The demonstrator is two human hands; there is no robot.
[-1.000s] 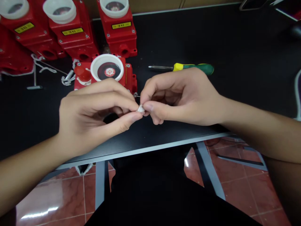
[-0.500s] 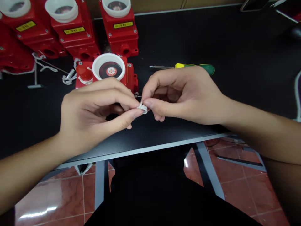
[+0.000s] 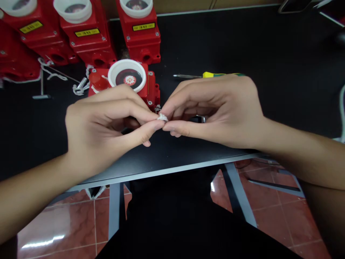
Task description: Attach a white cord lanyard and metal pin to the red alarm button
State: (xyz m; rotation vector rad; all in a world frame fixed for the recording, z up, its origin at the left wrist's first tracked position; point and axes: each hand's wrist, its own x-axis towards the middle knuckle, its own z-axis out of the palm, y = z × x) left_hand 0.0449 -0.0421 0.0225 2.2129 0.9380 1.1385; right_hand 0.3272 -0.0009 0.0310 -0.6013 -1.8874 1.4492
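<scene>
Between my fingertips is a small bunched knot of white cord [image 3: 162, 118]. My left hand [image 3: 107, 126] pinches it from the left with thumb and forefinger. From the right, the thumb and forefinger of my right hand [image 3: 215, 111] close on the same knot. Just behind my left hand lies a red box-shaped device [image 3: 151, 86] with a white round collar [image 3: 111, 79] and a red cap [image 3: 99, 81]; my fingers hide its near side. A shiny metal piece [image 3: 199, 118] shows through the gap under my right palm, and I cannot make out what it is.
Several similar red devices [image 3: 87, 41] stand at the back left. White cord [image 3: 78, 90] and a small metal T-shaped bar [image 3: 41, 96] lie beside them. A screwdriver [image 3: 207, 75] with a yellow-green handle rests behind my right hand. The table's grey front edge [image 3: 167, 172] runs below my hands.
My right fingers have shifted from the cord's loose end to the knot itself, with the forefinger now over its top. The knot sits slightly higher, and my right hand covers more of the screwdriver handle.
</scene>
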